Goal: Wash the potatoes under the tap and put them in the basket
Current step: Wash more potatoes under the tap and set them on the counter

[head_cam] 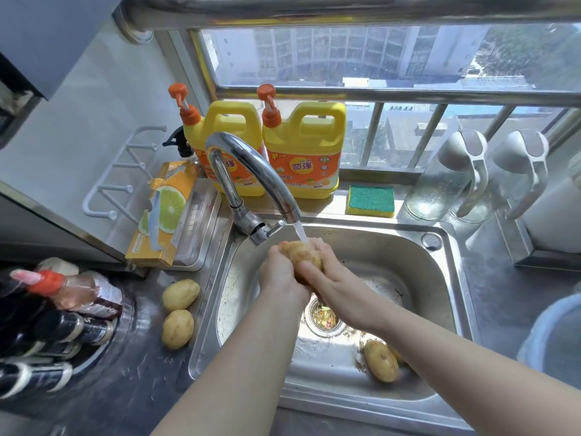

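A yellow-brown potato point(302, 253) is clasped between my left hand point(279, 272) and my right hand point(327, 275) over the steel sink point(440, 278). Water runs onto it from the curved chrome tap point(251, 171). Another potato point(381, 360) lies on the sink floor near the front right, partly behind my right forearm, with a sliver of one more showing behind it. Two potatoes point(180, 294) point(177, 328) rest on the counter left of the sink. A pale blue mesh basket point(553, 335) shows at the right edge, cut off by the frame.
Two yellow detergent jugs point(303, 152) and a green-yellow sponge point(371, 201) stand on the ledge behind the sink. A lemon-printed box point(163, 215) sits on a tray at left. Dark bottles point(63, 335) crowd the left counter. Clear jugs point(452, 174) stand at back right. Scraps fill the drain strainer point(323, 319).
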`<state>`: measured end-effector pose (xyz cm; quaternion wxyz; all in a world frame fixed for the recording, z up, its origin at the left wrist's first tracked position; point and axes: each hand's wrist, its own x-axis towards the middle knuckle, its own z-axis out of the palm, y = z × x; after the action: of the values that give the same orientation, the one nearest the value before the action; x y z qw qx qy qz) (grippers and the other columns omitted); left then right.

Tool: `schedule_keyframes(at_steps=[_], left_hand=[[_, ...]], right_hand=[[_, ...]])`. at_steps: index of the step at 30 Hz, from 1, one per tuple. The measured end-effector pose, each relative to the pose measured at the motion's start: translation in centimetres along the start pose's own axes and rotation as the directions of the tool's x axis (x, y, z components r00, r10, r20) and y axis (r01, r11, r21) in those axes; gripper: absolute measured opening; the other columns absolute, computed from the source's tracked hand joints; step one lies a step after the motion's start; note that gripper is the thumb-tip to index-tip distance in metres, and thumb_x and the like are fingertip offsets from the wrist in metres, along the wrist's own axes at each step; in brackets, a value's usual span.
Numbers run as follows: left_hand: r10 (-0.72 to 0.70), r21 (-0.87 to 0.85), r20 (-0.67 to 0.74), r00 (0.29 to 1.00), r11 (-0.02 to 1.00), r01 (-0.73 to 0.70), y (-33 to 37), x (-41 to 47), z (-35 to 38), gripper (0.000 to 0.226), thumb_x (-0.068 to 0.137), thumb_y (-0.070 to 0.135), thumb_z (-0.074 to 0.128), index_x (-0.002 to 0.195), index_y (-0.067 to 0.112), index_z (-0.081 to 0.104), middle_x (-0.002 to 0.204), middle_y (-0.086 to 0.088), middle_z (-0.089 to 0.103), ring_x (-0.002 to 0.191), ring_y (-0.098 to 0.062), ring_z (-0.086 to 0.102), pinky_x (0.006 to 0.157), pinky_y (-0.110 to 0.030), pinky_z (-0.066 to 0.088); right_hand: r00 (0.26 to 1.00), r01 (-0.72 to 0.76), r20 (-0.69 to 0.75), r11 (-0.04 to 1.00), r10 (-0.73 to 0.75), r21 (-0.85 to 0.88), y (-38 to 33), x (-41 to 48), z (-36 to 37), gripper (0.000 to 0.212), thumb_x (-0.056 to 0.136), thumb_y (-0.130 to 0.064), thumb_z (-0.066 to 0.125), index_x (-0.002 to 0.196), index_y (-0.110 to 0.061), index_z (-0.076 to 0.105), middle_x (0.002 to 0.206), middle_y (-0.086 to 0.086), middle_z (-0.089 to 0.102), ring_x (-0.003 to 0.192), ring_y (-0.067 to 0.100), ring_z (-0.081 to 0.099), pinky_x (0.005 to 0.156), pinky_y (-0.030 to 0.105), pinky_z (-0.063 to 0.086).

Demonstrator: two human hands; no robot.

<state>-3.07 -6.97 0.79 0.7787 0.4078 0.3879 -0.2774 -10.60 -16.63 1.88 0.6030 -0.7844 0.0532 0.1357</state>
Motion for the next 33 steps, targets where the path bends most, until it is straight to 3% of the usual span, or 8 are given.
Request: schedule_keyframes(at_steps=[3, 8, 12, 19, 21, 24, 29, 33], left_hand=[[0.004, -0.064, 0.013, 1.000, 0.998, -0.004, 0.2, -0.1, -0.2, 0.032, 0.097, 0.022, 0.053, 0.122, 0.005, 0.065, 0.113, -0.017, 0.069, 0.084, -0.032, 0.070, 0.057, -0.039, 0.060], [0.299, 0.208, 0.264, 0.917, 0.911, -0.357, -1.8, -2.3, -0.9, 0.031, 0.108, 0.032, 0.039, 0.130, 0.015, 0.053, 0.120, -0.014, 0.065, 0.106, -0.024, 0.065, 0.091, -0.043, 0.055], [0.354, 0.536, 0.412, 0.839, 0.651, -0.538, -1.4, -2.3, -3.0, 0.025, 0.099, 0.029, 0.060, 0.122, 0.032, 0.052, 0.123, 0.003, 0.062, 0.110, -0.017, 0.068, 0.088, -0.034, 0.059], [0.250, 0.781, 0.486, 0.837, 0.306, -0.545, 0.5, -2.1, -3.9, 0.069, 0.084, 0.065, 0.060, 0.142, 0.031, 0.044, 0.121, -0.001, 0.068, 0.100, -0.026, 0.069, 0.091, -0.045, 0.056], [0.260, 0.740, 0.484, 0.835, 0.387, -0.550, 0.0, -2.1, -3.5, 0.064, 0.092, 0.069, 0.044, 0.137, 0.024, 0.051, 0.111, -0.003, 0.070, 0.104, -0.026, 0.068, 0.084, -0.040, 0.056], [0.230, 0.627, 0.375, 0.898, 0.650, -0.429, -0.5, -2.6, -3.1, 0.049, 0.105, 0.053, 0.032, 0.123, 0.015, 0.056, 0.060, 0.011, 0.060, 0.050, -0.007, 0.051, 0.050, -0.021, 0.036], [0.011, 0.404, 0.330, 0.944, 0.902, -0.152, -0.6, -3.8, -2.6, 0.051, 0.108, 0.049, 0.024, 0.109, 0.016, 0.064, 0.069, 0.003, 0.051, 0.049, -0.009, 0.036, 0.046, -0.022, 0.030], [-0.062, 0.312, 0.392, 0.918, 0.948, -0.069, -1.2, -4.2, -2.3, 0.054, 0.107, 0.049, 0.020, 0.108, 0.021, 0.066, 0.077, 0.000, 0.052, 0.052, -0.010, 0.035, 0.049, -0.024, 0.029]], right_hand=[[1.000, 0.014, -0.016, 0.992, -0.016, -0.126, 0.0, 0.3, 0.0, 0.051, 0.104, -0.044, 0.046, 0.150, -0.032, 0.029, 0.129, -0.005, 0.060, 0.114, 0.013, 0.060, 0.102, 0.036, 0.046], [0.985, -0.024, -0.167, 0.995, 0.040, 0.094, -1.2, 2.6, -1.2, 0.045, 0.109, -0.037, 0.034, 0.071, -0.019, 0.049, 0.052, -0.019, 0.049, 0.051, 0.001, 0.043, 0.053, 0.013, 0.033], [0.946, -0.303, -0.091, 0.948, 0.312, 0.101, -0.6, 3.2, -2.9, 0.061, 0.106, -0.056, 0.024, 0.070, -0.014, 0.051, 0.054, -0.001, 0.043, 0.048, 0.012, 0.036, 0.053, 0.028, 0.029], [0.968, -0.170, -0.204, 0.979, 0.145, -0.110, -0.4, 3.4, -1.3, 0.068, 0.104, -0.059, 0.022, 0.085, -0.011, 0.066, 0.076, -0.001, 0.068, 0.072, 0.016, 0.062, 0.075, 0.040, 0.051], [0.973, -0.119, -0.219, 0.977, 0.078, -0.178, -0.2, 3.5, -0.8, 0.060, 0.100, -0.064, 0.026, 0.106, -0.015, 0.061, 0.095, 0.004, 0.072, 0.090, 0.024, 0.067, 0.091, 0.047, 0.052], [0.986, -0.054, -0.168, 0.973, 0.017, -0.223, -0.2, 3.3, -0.4, 0.043, 0.103, -0.057, 0.034, 0.126, -0.024, 0.052, 0.110, 0.005, 0.071, 0.102, 0.025, 0.065, 0.096, 0.046, 0.050], [0.989, 0.065, -0.115, 0.978, -0.089, -0.200, 0.4, 2.6, -0.3, 0.058, 0.097, -0.052, 0.043, 0.149, -0.029, 0.036, 0.141, 0.001, 0.040, 0.133, 0.016, 0.036, 0.114, 0.035, 0.032], [0.992, 0.093, -0.090, 0.994, -0.087, 0.057, -0.3, 2.2, 0.1, 0.051, 0.095, -0.035, 0.056, 0.143, -0.031, 0.040, 0.119, -0.001, 0.054, 0.096, 0.006, 0.058, 0.081, 0.020, 0.046]])
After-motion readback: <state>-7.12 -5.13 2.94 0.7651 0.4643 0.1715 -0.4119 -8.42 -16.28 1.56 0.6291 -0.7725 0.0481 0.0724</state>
